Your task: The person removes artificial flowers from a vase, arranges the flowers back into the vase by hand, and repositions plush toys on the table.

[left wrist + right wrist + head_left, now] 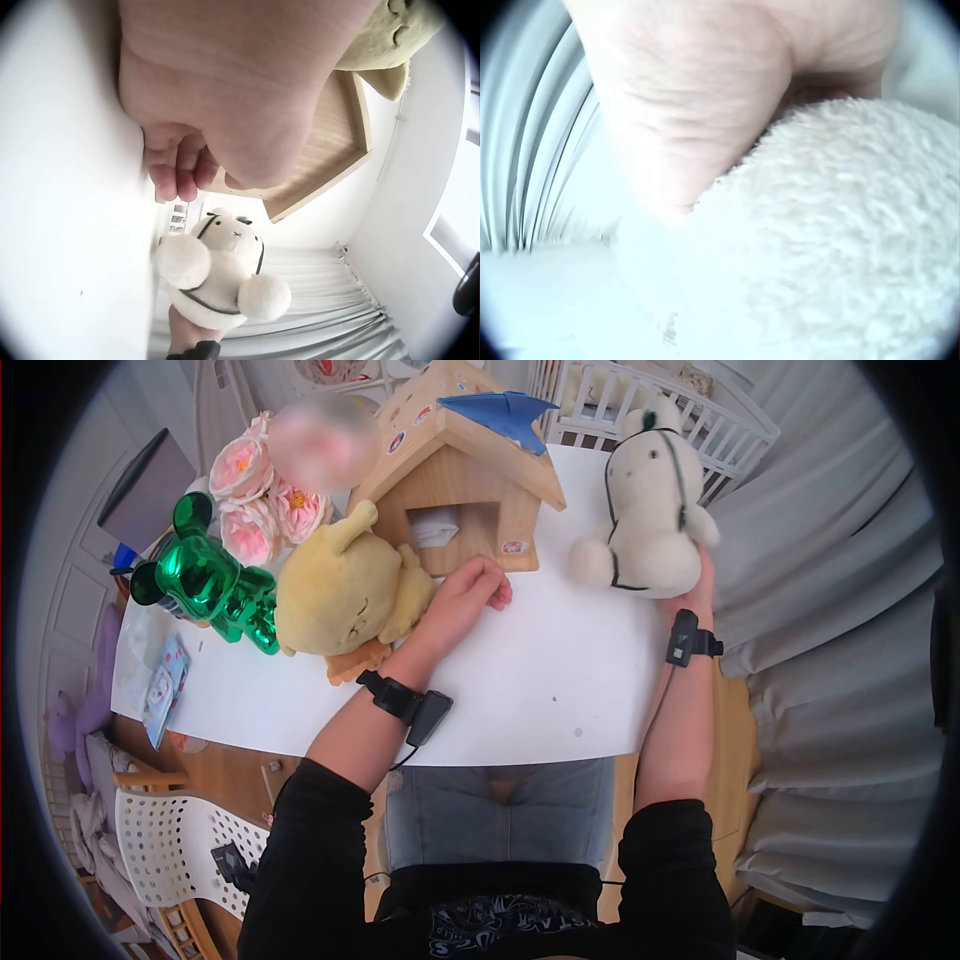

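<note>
The white plush toy (650, 510) with dark cord lines is gripped low on its back by my right hand (697, 586), at the table's right side. Its fingers are hidden behind the toy. In the right wrist view the hand (697, 97) presses into the white fur (855, 210). My left hand (468, 595) rests on the table in front of the wooden house (470, 480), fingers loosely curled, holding nothing. Beside that forearm sits a yellow plush (340, 585). The left wrist view shows the left hand (217, 97) near the white plush (225, 262), which faces it.
Left of the yellow plush stand a shiny green bear figure (205, 575) and pink flowers (245, 470). A blue object (500, 418) lies on the house roof. A packet (165, 685) is at the white table's (520, 700) left edge. Grey curtains (840, 660) hang at the right.
</note>
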`<state>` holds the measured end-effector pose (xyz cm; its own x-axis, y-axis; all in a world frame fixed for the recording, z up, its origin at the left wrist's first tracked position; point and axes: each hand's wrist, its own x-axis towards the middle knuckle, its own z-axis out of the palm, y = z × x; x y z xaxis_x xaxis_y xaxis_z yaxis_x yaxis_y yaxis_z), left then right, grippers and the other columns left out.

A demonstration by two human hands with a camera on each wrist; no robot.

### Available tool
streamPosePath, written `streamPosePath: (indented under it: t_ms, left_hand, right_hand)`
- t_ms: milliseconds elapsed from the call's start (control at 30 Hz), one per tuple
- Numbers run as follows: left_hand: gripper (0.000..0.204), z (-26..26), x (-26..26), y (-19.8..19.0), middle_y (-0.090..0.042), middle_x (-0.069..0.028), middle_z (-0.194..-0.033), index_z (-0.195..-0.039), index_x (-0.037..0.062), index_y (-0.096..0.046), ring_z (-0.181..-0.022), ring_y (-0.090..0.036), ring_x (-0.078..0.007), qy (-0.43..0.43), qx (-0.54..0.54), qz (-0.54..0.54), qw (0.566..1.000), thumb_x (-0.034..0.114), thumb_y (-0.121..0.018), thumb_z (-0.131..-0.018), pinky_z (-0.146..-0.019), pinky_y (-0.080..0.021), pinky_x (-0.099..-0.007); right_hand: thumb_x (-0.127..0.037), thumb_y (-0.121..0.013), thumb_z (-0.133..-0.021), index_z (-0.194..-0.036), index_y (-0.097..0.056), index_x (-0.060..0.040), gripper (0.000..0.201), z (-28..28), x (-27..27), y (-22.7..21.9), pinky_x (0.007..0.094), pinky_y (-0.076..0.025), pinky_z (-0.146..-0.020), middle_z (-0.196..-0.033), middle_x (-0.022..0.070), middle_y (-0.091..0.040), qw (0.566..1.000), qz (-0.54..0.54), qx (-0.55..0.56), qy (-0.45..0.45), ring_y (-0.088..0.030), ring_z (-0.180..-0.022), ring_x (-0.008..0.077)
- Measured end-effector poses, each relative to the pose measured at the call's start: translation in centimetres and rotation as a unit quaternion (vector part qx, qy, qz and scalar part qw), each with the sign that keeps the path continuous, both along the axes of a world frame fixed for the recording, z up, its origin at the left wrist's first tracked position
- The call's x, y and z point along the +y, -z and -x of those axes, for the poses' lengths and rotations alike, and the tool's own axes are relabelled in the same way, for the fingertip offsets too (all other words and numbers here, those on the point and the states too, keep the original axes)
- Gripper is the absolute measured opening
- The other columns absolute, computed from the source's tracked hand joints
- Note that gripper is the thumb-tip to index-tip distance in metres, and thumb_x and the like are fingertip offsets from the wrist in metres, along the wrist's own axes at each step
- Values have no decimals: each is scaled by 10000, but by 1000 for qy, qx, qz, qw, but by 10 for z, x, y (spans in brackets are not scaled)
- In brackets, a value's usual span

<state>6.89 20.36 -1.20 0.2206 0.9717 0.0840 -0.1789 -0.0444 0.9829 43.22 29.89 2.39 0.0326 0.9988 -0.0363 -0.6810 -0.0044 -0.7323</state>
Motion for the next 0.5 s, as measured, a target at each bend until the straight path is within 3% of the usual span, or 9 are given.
streamPosePath:
  t_ms: [33,100,167,233,267,333,433,467,500]
  left_hand:
    - [245,-1,-1,0,-682,-33,-986,-1063,55,-609,-932,-628,-137,1,0,-1,1000,261,-530,-1168,-908,-528,-300]
    - [246,-1,-2,-2,-685,-32,-987,-1061,55,-611,-931,-627,-135,-4,8,-4,1000,262,-531,-1168,-908,-528,-297]
    - [245,-1,-2,-1,-686,-32,-990,-1062,56,-612,-930,-627,-133,-5,7,-5,1000,261,-532,-1168,-910,-528,-296]
    - [243,-1,-1,1,-687,-32,-992,-1063,57,-614,-929,-627,-131,-6,6,-6,1000,261,-533,-1167,-911,-529,-295]
    - [234,-2,-1,1,-688,-35,-1001,-1088,52,-621,-935,-632,-132,-4,6,-9,1000,256,-537,-1165,-914,-532,-298]
    - [228,-2,-1,3,-689,-38,-1009,-1113,47,-629,-942,-637,-133,-2,7,-10,1000,250,-540,-1162,-916,-535,-300]
    - [237,-4,-5,-4,-695,-44,-1045,-1213,32,-643,-989,-659,-141,-6,18,-12,1000,239,-541,-1159,-928,-543,-305]
    - [236,-5,-7,-7,-694,-46,-1080,-1262,24,-639,-1012,-667,-146,-9,1,-6,1000,212,-556,-1147,-934,-546,-308]
    - [253,-6,-7,-10,-693,-47,-1115,-1311,17,-635,-1035,-675,-150,-13,-17,-2,1000,186,-572,-1134,-939,-549,-311]
  right_hand:
    - [-309,-604,-1092,-1481,-582,-5,495,0,-1,-7,420,-565,-1086,-1432,131,-685,1000,-1,0,1,-687,-1268,240]
    - [-255,-610,-1079,-1459,-597,19,468,6,-5,-21,394,-553,-1073,-1396,131,-692,983,-91,-153,48,-690,-1241,242]
    - [-185,-628,-1063,-1418,-625,22,411,15,-10,-29,363,-543,-1059,-1327,120,-704,977,-91,-161,106,-684,-1201,217]
    - [-145,-636,-1059,-1415,-631,3,386,17,-10,-28,353,-528,-1077,-1316,98,-676,933,-154,-249,210,-667,-1188,202]
    - [-145,-636,-1059,-1415,-631,3,386,20,-12,-29,353,-528,-1077,-1316,98,-676,933,-153,-248,212,-667,-1188,202]
    - [-115,-655,-1036,-1435,-628,-30,409,28,-13,-30,373,-507,-1111,-1380,99,-614,827,-281,-425,239,-638,-1227,220]
    - [-117,-678,-1012,-1445,-629,-62,439,45,-14,-25,406,-483,-1154,-1439,108,-553,818,-333,-442,157,-596,-1304,250]
    - [-185,-822,-900,-1542,-552,-94,703,48,-14,-27,443,-445,-1205,-1513,128,-479,824,-339,-445,90,-512,-1403,288]
    - [-185,-822,-900,-1542,-552,-94,703,50,-18,-29,443,-445,-1205,-1513,128,-479,823,-340,-445,91,-512,-1403,288]
